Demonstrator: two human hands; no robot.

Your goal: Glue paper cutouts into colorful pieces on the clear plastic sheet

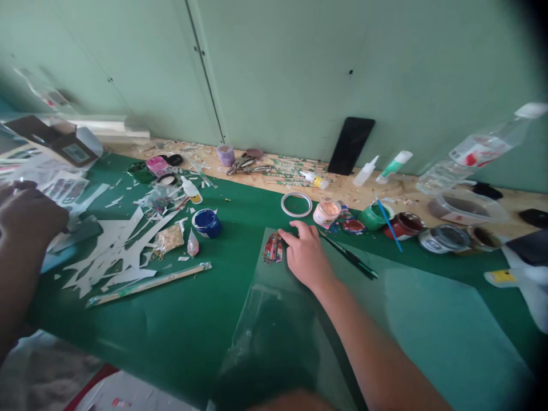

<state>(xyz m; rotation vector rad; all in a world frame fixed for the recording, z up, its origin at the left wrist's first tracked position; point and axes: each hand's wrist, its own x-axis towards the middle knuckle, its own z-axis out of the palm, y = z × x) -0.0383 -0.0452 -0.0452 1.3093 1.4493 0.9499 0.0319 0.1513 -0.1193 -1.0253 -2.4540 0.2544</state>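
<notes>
My right hand reaches over a transparent sheet on the green table cover. Its fingers are apart, and one fingertip touches or nearly touches the top edge of a small red patterned piece. Black tweezers lie just right of this hand. A blurred patch of skin at the bottom edge looks like part of my left hand; its fingers are hidden, and whether it holds anything does not show.
Another person's hand is at the far left, near white paper scraps. A blue paint jar and wooden sticks are left of centre. Behind stand a green paint jar, a phone and a bottle.
</notes>
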